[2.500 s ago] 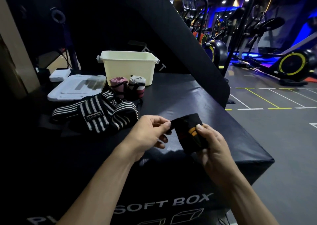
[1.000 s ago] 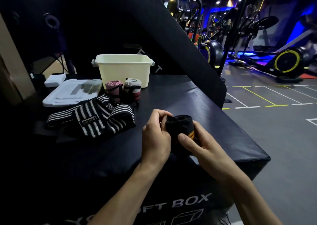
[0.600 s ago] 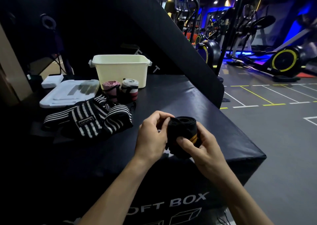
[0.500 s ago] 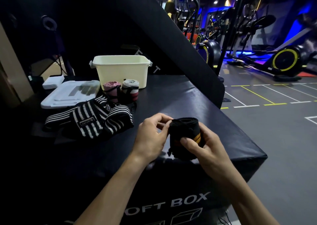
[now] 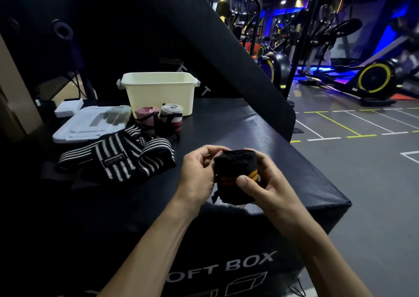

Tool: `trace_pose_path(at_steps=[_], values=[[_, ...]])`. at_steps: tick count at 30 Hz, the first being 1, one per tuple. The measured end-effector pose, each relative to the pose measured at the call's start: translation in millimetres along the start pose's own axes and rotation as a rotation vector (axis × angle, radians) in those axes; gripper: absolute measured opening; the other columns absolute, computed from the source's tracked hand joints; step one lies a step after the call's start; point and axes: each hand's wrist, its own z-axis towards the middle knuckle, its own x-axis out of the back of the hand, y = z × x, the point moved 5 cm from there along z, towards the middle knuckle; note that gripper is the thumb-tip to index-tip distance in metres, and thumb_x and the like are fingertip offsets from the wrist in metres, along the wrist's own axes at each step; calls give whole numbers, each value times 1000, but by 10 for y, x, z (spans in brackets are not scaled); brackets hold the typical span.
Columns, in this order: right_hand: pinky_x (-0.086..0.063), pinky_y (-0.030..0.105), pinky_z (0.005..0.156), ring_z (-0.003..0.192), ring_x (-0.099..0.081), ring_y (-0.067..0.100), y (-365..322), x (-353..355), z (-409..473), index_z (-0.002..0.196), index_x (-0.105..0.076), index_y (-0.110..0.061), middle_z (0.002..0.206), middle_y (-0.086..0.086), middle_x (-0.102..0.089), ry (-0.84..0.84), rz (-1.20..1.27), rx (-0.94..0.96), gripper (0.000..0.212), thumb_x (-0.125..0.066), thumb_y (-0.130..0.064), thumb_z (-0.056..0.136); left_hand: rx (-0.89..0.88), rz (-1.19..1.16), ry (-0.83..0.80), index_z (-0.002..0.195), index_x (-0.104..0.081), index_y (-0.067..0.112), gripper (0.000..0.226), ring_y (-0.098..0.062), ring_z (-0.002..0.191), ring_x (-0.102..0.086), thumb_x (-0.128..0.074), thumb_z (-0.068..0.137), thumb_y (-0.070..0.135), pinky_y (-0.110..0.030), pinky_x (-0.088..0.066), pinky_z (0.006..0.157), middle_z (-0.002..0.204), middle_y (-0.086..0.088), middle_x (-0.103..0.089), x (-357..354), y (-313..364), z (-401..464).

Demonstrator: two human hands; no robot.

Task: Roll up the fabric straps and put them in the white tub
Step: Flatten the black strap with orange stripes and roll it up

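Black fabric, banded in orange, fills both hands above the near edge of a padded soft box serving as the counter [image 5: 238, 120] in a dim gym. The left hand [image 5: 198, 172] curls around one side of the black strap roll [image 5: 235, 176] while the right hand [image 5: 266, 184] clamps the other, thumb pressed across the orange band. The roll looks nearly wound, with a short loose end hanging at its lower left.

Finishing it well likely means keeping the coil squeezed so the layers do not slacken, tucking or fastening that tail, and only then carrying it to the white tub [image 5: 158, 92], which stands well apart at the back of the counter. Letting go early could spring the coil open.

By count: one black roll in hand; two finished rolls, a pink roll [image 5: 146, 116] and a grey roll [image 5: 171, 118], standing side by side just in front of the tub and not yet inside it; one heap of black-and-white striped straps [image 5: 118, 156] lying unrolled to the left, its number of separate pieces unclear. One white lid [image 5: 90, 124] lies flat beside the tub. The tub's contents cannot be seen from this angle.
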Motion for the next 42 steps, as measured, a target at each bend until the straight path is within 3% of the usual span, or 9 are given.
trace_pose_path(at_steps=[4,7,10,16,24,26,32,37,42], values=[[-57,31,70,92,-74,24,20,107,39,119,-54,-20,124,3,-65,180,-48,-38,61,-86,-47,75,-106,45,124,88,-74,16,22,-9,77,-72,-62,99,1,-22,-56,69,82,0,-77,49,41,20],[-61,37,59,83,-76,28,75,99,43,116,-59,-14,117,11,-66,191,-48,-73,42,-74,-33,81,-244,207,224,88,-73,24,27,-5,80,-73,-62,99,1,-19,-55,75,83,9,-76,64,75,2],[-63,45,72,96,-75,24,110,51,55,123,-63,-24,116,6,-71,194,-143,-32,29,-67,-34,95,-341,328,303,92,-72,28,20,-6,80,-72,-61,99,12,-19,-55,73,85,16,-75,57,87,-54],[-59,41,89,111,-69,24,41,-81,68,136,-56,-16,121,5,-69,58,-97,49,43,-69,-12,95,-437,385,357,95,-71,23,13,1,74,-69,-65,98,13,-9,-47,67,82,18,-71,1,199,-161],[-58,35,83,97,-73,18,105,-16,77,118,-55,-13,107,3,-74,235,-43,75,57,-89,-8,73,-393,292,235,94,-74,23,11,-8,79,-74,-69,95,14,-28,-60,70,83,11,-76,-135,157,-235],[-58,40,87,101,-73,23,124,-5,77,118,-57,-18,109,6,-73,254,-74,95,58,-91,-15,72,-384,276,227,93,-75,21,11,-6,78,-74,-69,95,11,-22,-58,68,82,11,-76,-141,162,-238],[-53,20,80,94,-70,5,71,-25,72,117,-60,-12,103,-15,-70,231,-169,122,50,-87,-9,75,-353,288,228,87,-71,30,19,1,71,-70,-69,94,13,-15,-52,68,78,20,-73,-85,112,-160],[-57,50,87,102,-69,22,79,-66,68,120,-59,-19,110,-2,-68,134,-226,115,48,-84,-11,79,-156,171,172,83,-73,26,15,-9,67,-68,-70,95,17,-22,-53,59,76,6,-75,30,-23,19],[-55,46,91,106,-66,25,4,-118,46,123,-62,-17,114,5,-66,-71,-252,105,48,-81,-8,80,3,213,62,81,-73,18,18,-9,50,-57,-68,97,12,-21,-42,42,67,-2,-69,95,-30,102]])
